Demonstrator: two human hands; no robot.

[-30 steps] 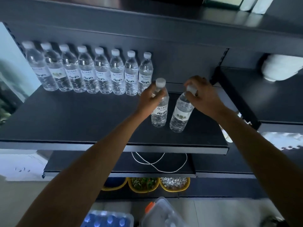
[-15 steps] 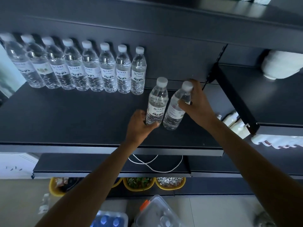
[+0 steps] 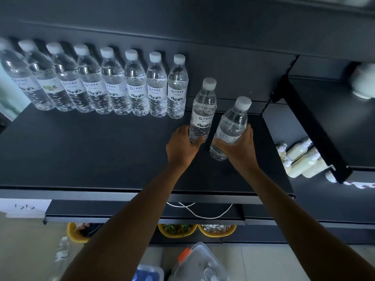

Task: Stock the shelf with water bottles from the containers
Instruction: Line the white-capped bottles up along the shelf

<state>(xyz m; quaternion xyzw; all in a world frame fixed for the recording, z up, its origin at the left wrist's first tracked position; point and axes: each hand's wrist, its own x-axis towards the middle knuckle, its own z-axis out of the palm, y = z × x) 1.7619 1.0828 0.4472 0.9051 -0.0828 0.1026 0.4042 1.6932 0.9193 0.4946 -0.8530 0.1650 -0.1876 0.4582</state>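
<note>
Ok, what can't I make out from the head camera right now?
Head view:
- Left bottle: base partly hidden by the left hand.
- Right bottle: label unreadable, partly under the right hand.
- Row's leftmost bottle: cut by the left edge, blurred.
- Clear container: cut by the bottom edge, contents blurred.
- White object at the right edge: blurred, unidentifiable.

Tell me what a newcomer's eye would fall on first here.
At the right end of the dark shelf, the left hand grips an upright water bottle near its base. The right hand holds a tilted bottle beside it. Behind them and to the left, a neat row of capped bottles lines the shelf's back wall.
</note>
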